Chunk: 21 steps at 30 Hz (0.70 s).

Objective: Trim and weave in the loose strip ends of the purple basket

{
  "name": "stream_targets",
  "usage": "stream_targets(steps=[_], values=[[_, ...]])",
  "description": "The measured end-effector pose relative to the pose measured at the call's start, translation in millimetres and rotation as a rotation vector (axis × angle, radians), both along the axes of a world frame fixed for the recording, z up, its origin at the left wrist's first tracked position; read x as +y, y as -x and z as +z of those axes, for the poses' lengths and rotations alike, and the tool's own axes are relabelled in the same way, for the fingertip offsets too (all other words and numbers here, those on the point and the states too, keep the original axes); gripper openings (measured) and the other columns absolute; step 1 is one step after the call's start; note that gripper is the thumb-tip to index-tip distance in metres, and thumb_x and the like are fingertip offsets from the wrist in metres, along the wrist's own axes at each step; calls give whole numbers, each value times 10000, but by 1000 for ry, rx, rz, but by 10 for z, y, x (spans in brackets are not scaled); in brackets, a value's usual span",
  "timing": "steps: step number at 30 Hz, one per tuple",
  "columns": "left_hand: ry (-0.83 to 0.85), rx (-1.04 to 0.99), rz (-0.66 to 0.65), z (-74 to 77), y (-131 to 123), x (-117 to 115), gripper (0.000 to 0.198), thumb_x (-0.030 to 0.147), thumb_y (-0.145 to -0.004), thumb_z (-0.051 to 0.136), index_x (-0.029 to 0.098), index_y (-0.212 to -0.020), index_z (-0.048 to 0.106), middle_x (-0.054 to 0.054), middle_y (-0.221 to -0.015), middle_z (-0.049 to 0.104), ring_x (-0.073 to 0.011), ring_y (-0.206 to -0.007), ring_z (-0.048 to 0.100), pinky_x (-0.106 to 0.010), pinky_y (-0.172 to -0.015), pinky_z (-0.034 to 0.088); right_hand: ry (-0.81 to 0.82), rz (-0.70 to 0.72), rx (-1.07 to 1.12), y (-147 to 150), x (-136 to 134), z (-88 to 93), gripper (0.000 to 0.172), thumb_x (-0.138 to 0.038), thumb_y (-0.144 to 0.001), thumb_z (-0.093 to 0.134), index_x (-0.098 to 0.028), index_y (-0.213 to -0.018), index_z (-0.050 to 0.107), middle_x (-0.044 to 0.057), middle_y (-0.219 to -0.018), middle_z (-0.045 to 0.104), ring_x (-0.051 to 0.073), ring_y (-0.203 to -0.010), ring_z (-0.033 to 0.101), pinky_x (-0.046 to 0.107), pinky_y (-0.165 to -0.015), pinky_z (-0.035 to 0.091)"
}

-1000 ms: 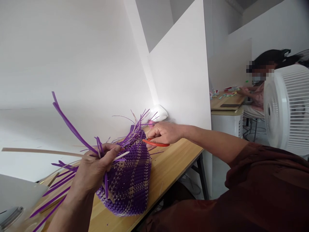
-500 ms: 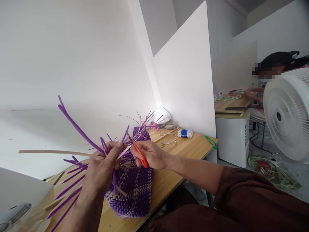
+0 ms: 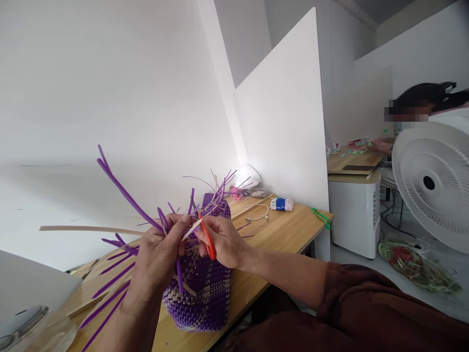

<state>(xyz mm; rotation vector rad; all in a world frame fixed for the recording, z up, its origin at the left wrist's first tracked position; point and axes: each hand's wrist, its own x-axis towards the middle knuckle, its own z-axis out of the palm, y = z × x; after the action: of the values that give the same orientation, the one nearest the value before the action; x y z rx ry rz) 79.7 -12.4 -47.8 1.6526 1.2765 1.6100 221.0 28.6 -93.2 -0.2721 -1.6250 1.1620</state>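
Observation:
A purple and beige woven basket lies on the wooden table, with loose purple and beige strips sticking out around it. My left hand is closed at the basket's edge, pinching strips between thumb and fingers. From that hand a long purple strip rises to the left, and a beige strip reaches out level. In my right hand are orange-handled scissors, their dark blades pointing up beside the left thumb. A pale strip end shows between both hands.
Behind the basket are a white bag, a white cable and a blue-and-white pack. A white fan stands at right, near a co-worker's hand. Coiled strips lie on the floor; a clear container is at lower left.
My right hand with the scissors has shifted slightly left, closer to my left hand, and the scissors have turned more upright. The whole view has moved a little.

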Motion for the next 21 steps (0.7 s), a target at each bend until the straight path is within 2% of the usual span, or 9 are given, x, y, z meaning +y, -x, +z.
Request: stream_targets(steps=[7, 14, 18, 19, 21], values=[[7, -13, -30, 16, -1, -5, 286, 448, -829, 701, 186, -748, 622, 64, -427, 433, -84, -438, 339, -198, -462, 288, 44, 3, 167, 95, 22, -133, 393, -529, -890, 621, -191, -716, 525, -60, -545, 489, 76, -455, 455, 219, -451, 325], [37, -64, -9, 27, -1, 0, 291, 455, -763, 747, 184, -784, 642, 71, -426, 416, -78, -416, 318, -195, -425, 240, -1, -26, 156, -150, 97, 20, 448, -545, -891, 614, -195, -647, 479, -68, -495, 456, 67, -415, 454, 224, -437, 343], [76, -64, -21, 11, 49, 20, 317, 461, -714, 783, 174, -787, 673, 73, -421, 391, -72, -412, 300, -191, -415, 216, -43, 160, -73, -512, 149, 184, 413, -487, -868, 659, -186, -654, 475, -68, -599, 418, 52, -442, 422, 234, -454, 370], [87, -59, -19, 10, 63, 25, 322, 460, -701, 794, 171, -784, 680, 73, -424, 386, -69, -413, 294, -190, -412, 208, -73, 180, -177, -624, 163, 239, 395, -461, -863, 673, -182, -656, 484, -67, -605, 409, 52, -461, 409, 238, -470, 374], [96, -43, -21, 16, 87, 34, 330, 455, -667, 823, 169, -762, 688, 70, -442, 404, -62, -416, 290, -185, -406, 202, -156, 117, -378, -841, 192, 364, 367, -428, -867, 675, -174, -665, 503, -56, -614, 416, 58, -499, 384, 242, -479, 336]])
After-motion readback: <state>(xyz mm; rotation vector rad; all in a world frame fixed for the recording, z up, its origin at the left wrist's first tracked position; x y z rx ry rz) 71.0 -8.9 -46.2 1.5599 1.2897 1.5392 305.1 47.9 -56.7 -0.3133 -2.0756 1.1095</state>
